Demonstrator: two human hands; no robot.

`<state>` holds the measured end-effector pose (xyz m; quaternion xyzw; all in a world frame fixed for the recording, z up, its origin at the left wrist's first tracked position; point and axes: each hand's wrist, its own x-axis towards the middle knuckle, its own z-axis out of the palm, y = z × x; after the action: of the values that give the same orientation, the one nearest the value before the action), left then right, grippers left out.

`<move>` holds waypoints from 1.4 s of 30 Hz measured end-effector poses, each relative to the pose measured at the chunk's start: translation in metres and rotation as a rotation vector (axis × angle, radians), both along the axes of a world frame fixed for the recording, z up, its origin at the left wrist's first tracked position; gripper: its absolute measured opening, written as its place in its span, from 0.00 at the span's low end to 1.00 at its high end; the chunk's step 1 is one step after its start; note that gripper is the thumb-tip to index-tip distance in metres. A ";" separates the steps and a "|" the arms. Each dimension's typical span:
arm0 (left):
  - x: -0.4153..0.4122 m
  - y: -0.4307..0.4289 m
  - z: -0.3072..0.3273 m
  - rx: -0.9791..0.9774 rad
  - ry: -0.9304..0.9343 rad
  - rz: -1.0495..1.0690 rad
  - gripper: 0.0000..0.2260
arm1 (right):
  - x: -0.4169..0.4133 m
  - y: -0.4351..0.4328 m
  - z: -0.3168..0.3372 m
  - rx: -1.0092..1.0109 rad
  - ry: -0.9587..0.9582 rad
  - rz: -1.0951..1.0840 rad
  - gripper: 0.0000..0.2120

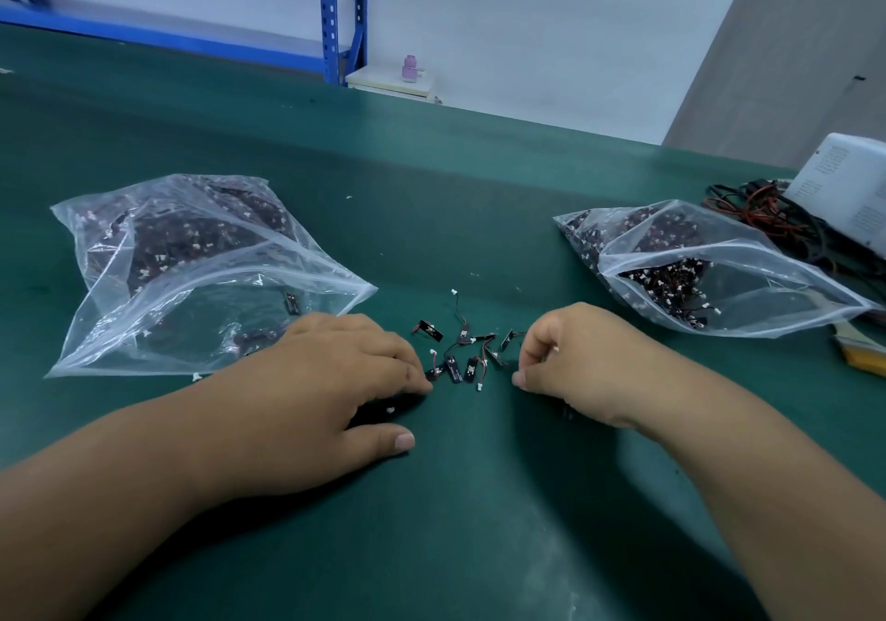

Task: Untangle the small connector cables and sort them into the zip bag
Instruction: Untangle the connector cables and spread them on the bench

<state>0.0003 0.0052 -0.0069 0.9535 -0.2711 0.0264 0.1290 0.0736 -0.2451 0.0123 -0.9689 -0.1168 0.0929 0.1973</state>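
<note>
The left hand (331, 380) lies flat on the green mat (455, 524), fingers together over a few cables. The right hand (570, 361) pinches a white plug. Between the hands lies the loose cable pile (467, 352). Beyond it, two open zip bags: left bag (192, 275), right bag (709, 275). A quick tug could snag neighbouring wires and scatter the pile.

Two bare forearms and hands (335, 371), no sleeves, short nails
</note>
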 end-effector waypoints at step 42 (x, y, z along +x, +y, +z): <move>0.004 0.005 -0.005 -0.041 -0.082 0.091 0.06 | 0.013 -0.008 -0.017 0.096 -0.120 -0.056 0.13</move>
<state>0.0046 0.0104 -0.0120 0.9601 -0.2318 0.0770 0.1358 0.0866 -0.2527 -0.0046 -0.9651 -0.1056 0.0233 0.2385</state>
